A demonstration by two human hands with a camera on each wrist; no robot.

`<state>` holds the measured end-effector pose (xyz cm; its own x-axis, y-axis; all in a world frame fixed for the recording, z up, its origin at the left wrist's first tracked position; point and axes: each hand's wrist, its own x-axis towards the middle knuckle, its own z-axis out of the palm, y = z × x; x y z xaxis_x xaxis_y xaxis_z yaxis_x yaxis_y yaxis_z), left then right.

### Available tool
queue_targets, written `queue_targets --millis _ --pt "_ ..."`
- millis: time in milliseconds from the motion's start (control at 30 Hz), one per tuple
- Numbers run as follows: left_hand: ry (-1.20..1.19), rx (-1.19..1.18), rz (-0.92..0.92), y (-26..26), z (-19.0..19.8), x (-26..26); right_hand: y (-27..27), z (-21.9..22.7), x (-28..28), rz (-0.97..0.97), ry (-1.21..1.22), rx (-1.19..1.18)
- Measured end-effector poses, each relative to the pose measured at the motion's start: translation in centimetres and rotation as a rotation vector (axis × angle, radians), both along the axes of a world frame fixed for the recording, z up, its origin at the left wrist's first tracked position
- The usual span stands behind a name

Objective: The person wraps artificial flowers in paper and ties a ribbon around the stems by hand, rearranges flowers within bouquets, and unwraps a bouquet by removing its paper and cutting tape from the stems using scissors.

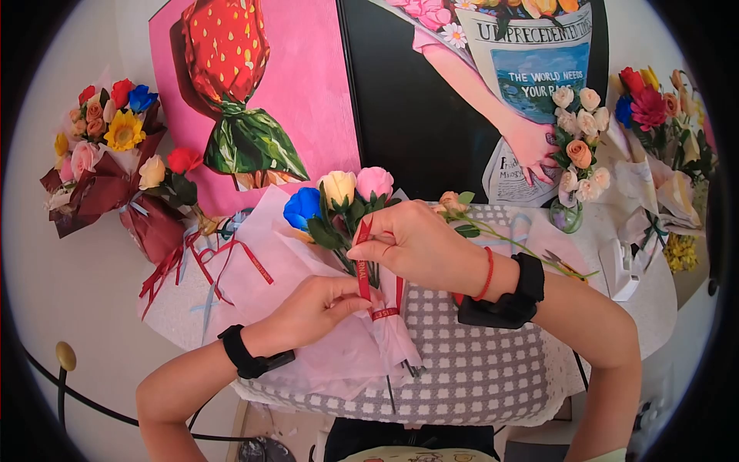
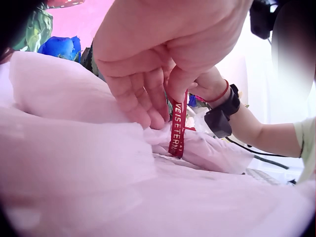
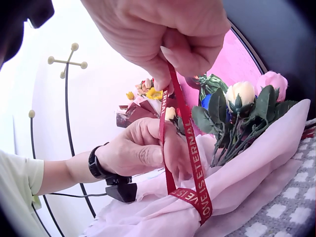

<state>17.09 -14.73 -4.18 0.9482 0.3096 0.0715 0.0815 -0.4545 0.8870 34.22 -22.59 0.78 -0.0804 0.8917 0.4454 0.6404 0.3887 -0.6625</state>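
Observation:
A bouquet of blue, cream (image 1: 339, 189) and pink artificial roses lies in pale pink wrapping paper (image 1: 308, 350). Red ribbon (image 3: 196, 173) with gold lettering loops around the narrow part of the wrap, and two strands rise from it. Above the stems, my right hand (image 1: 419, 245) pinches the ribbon between thumb and fingers, as the right wrist view also shows. Lower and to the left, my left hand (image 1: 312, 308) has thumb and index finger closed on a ribbon strand (image 2: 178, 129). Its other fingers are loosely bent over the paper. Stem ends poke out below the wrap.
Beneath lies a grey-and-white checked cloth (image 1: 477, 362). Loose red ribbons (image 1: 223, 266) trail at the left, beside a maroon-wrapped bouquet (image 1: 146, 231). A tape dispenser (image 1: 620, 269), scissors (image 1: 553, 256) and a glass vase (image 1: 566, 216) of roses stand or lie right. Paintings lean behind.

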Motion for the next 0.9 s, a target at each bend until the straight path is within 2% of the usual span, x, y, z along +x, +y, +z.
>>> queue_targets --millis 167,233,267,333,367,433,567,633,700,767,800,833,900 --pt "-0.057 0.043 -0.122 0.3 0.6 0.7 0.5 -0.6 -0.2 0.020 0.052 0.036" --pt "0.034 -0.158 -0.159 0.4 1.0 1.2 0.9 -0.4 -0.3 0.003 -0.043 0.084" --pt "0.033 -0.156 -0.159 0.4 1.1 1.5 1.1 -0.7 -0.5 0.002 -0.044 0.087" --pt "0.109 -0.220 -0.129 0.4 1.2 2.1 1.4 -1.2 -0.8 0.029 0.132 0.025" --pt "0.110 -0.220 -0.131 0.5 1.0 2.3 1.4 -1.2 -0.7 0.027 0.133 0.025" --pt "0.054 -0.348 -0.099 0.7 0.4 2.4 1.4 -1.2 -0.6 0.055 0.285 -0.105" --pt "0.069 -0.285 -0.089 0.4 0.6 2.1 0.6 -1.2 0.1 0.035 0.384 -0.093" --pt "-0.002 -0.263 -0.035 -0.2 1.0 2.1 0.2 -2.1 0.5 -0.010 0.699 -0.055" --pt "-0.054 -0.215 -0.029 0.0 0.7 1.8 -0.1 -2.9 1.7 -0.002 0.710 -0.141" --pt "-0.104 -0.165 -0.030 0.1 0.6 1.8 -0.4 -4.0 2.6 0.167 0.744 -0.280" --pt "-0.118 -0.210 -0.001 0.0 0.6 1.8 -0.9 -4.2 2.8 0.194 0.705 -0.388" --pt "-0.134 -0.255 0.029 0.0 0.6 1.7 -1.2 -4.3 2.8 0.193 0.706 -0.387" --pt "-0.106 -0.237 0.039 0.1 0.4 1.7 -1.6 -4.5 2.7 0.206 0.605 -0.503"
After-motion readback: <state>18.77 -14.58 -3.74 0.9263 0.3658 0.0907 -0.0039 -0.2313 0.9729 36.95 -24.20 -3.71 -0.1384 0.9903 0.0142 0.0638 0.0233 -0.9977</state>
